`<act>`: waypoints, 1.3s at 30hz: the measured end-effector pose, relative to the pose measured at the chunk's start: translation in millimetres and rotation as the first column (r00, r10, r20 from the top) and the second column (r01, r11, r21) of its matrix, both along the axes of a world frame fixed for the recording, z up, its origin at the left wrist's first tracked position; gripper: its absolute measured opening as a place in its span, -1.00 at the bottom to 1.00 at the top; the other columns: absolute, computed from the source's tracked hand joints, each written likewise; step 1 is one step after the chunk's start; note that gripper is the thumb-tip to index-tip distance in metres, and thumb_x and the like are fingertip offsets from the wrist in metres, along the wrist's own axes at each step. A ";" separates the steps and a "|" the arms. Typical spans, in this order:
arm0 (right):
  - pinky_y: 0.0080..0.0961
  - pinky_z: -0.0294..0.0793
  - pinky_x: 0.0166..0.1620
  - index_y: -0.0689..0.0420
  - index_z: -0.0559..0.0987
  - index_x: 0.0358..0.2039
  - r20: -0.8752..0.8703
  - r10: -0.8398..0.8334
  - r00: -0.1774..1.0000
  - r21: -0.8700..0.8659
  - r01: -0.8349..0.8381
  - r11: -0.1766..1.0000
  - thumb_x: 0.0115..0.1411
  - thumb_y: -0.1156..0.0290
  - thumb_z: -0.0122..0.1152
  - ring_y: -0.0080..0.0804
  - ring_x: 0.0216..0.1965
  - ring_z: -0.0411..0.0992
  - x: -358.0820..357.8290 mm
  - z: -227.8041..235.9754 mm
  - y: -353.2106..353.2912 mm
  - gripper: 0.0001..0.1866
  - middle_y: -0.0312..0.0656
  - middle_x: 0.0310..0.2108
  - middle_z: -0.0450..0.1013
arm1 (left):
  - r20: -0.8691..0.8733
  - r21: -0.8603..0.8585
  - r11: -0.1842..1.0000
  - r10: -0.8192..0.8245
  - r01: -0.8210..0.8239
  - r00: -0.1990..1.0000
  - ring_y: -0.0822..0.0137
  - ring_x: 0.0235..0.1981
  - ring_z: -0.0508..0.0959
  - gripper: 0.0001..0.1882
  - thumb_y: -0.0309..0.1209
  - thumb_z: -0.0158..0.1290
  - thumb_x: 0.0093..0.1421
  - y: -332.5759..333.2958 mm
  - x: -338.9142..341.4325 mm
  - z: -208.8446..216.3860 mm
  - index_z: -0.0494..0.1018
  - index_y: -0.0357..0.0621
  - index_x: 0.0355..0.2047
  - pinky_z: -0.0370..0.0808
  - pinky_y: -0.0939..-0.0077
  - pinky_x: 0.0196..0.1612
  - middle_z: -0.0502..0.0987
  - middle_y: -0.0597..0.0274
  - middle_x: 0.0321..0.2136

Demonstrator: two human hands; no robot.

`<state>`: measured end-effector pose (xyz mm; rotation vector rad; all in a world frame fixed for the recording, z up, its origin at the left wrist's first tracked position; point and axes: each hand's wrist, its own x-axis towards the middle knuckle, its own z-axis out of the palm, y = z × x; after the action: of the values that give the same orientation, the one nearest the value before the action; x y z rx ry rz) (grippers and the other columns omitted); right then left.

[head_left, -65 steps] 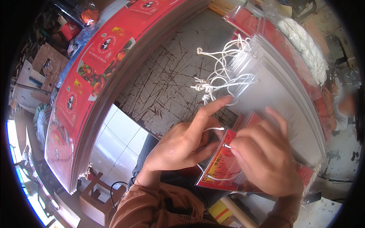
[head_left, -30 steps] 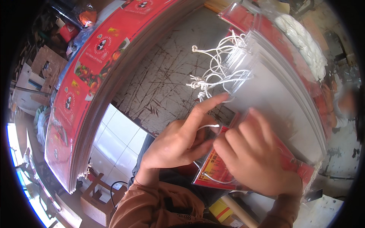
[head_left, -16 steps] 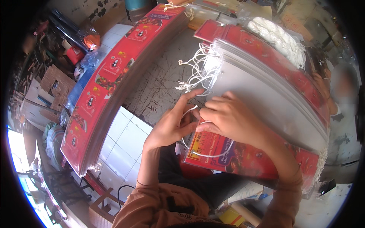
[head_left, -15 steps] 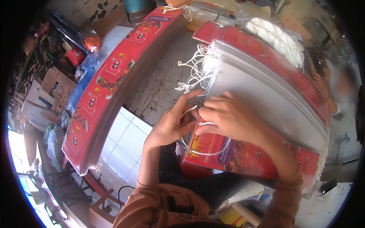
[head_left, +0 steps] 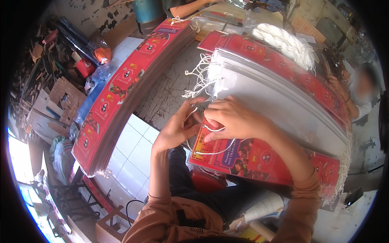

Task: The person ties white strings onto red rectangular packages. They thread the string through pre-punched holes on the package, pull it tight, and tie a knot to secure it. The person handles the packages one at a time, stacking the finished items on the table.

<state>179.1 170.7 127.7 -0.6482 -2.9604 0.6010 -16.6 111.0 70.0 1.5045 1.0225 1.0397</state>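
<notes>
Working at the near side: brown sleeves (head_left: pixel 166 218) enter from the lower edge, above dark trousers (head_left: pixel 182 170) and a red stool seat (head_left: pixel 206 181). A red printed laminated strip (head_left: pixel 263 158) lies printed face up, just beyond the lap and against the near side of a pale-backed stack. Right hand (head_left: pixel 231 120) is at the strip's left end; thumb flat on the print, forefinger curled at the far corner, a small loop of white cord (head_left: pixel 216 153) between them. Cannot tell whether they pinch sheet or cord. Left hand (head_left: pixel 178 128) is just left of that end: forefinger stretched out apart from the thumb, other fingers bent, a free cord end standing up beside them; grip hidden. A longer length of the same cord crosses the printed face. Pale fringe (head_left: pixel 343 178) hangs at the strip's right end. Farther: the pale-backed stack (head_left: pixel 275 91), knotted cord loops (head_left: pixel 201 77) at its left end; scratched tabletop (head_left: pixel 162 87) to the left, then a tall red stack (head_left: pixel 117 87). Beyond the pale backs, red laminated sheets (head_left: pixel 259 46) and a white cord skein (head_left: pixel 283 45). Far right, a co-worker's hand (head_left: pixel 335 84); far left, a blue-green drum (head_left: pixel 148 11).
</notes>
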 end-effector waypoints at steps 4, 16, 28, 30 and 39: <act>-0.26 0.23 -0.10 0.11 0.37 -0.50 -0.024 -0.001 1.000 -0.024 0.001 1.000 0.00 -0.03 0.31 -0.25 -0.24 0.39 1.4 -1.4 1.2 -0.53 -0.21 -0.45 0.39 | -0.158 0.076 0.991 0.117 -0.106 0.980 0.59 -0.64 0.24 -0.44 -0.64 0.05 0.04 -0.2 4.5 -2.4 0.30 -0.14 0.10 0.20 0.63 -0.55 0.50 0.32 -0.48; -0.36 0.22 -0.19 0.09 0.34 -0.53 -0.113 0.045 0.993 0.001 -0.045 0.999 -0.01 -0.03 0.33 -0.29 -0.38 0.34 4.0 -5.4 3.5 -0.52 -0.28 -0.51 0.31 | -0.034 0.233 0.743 0.651 -0.627 0.759 0.51 -0.40 0.52 -0.64 -0.67 -0.05 0.11 3.3 19.6 -18.5 0.34 -0.25 -0.05 0.37 0.65 -0.48 0.51 0.15 -0.29; -0.30 0.28 -0.26 0.13 0.34 -0.66 -0.183 0.025 0.983 -0.049 -0.035 0.998 0.14 -0.10 0.13 -0.22 -0.46 0.38 0.9 -8.2 6.0 -0.46 -0.22 -0.63 0.34 | 0.323 0.181 0.703 0.618 -0.688 0.717 0.65 -0.46 0.31 -0.67 -0.68 -0.10 0.11 -4.5 13.9 -22.3 0.36 -0.22 -0.09 0.21 0.75 -0.43 0.38 0.34 -0.37; -0.29 0.29 -0.28 0.14 0.36 -0.66 -0.205 0.004 0.979 -0.037 -0.012 0.999 0.17 -0.08 0.11 -0.20 -0.50 0.38 -2.1 -7.3 7.2 -0.47 -0.19 -0.64 0.35 | 0.211 0.182 0.837 0.480 -0.517 0.851 0.69 -0.55 0.27 -0.66 -0.67 -0.06 0.09 -6.5 5.5 -17.2 0.38 -0.21 -0.10 0.19 0.77 -0.50 0.45 0.35 -0.37; -0.39 0.34 -0.24 0.13 0.50 -0.60 -0.452 0.056 0.890 0.317 0.102 0.943 0.16 0.07 0.17 -0.29 -0.46 0.38 -5.9 -34.8 -3.3 -0.61 -0.22 -0.61 0.37 | -0.314 0.155 0.979 0.176 -0.133 0.933 0.41 -0.58 0.57 -0.66 -0.61 0.02 0.12 -16.8 -1.0 5.7 0.42 -0.17 -0.05 0.43 0.57 -0.48 0.58 0.08 -0.50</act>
<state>173.1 167.5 92.9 -0.4340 -2.5157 0.1960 -17.5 94.3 75.6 1.7669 1.3449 1.0019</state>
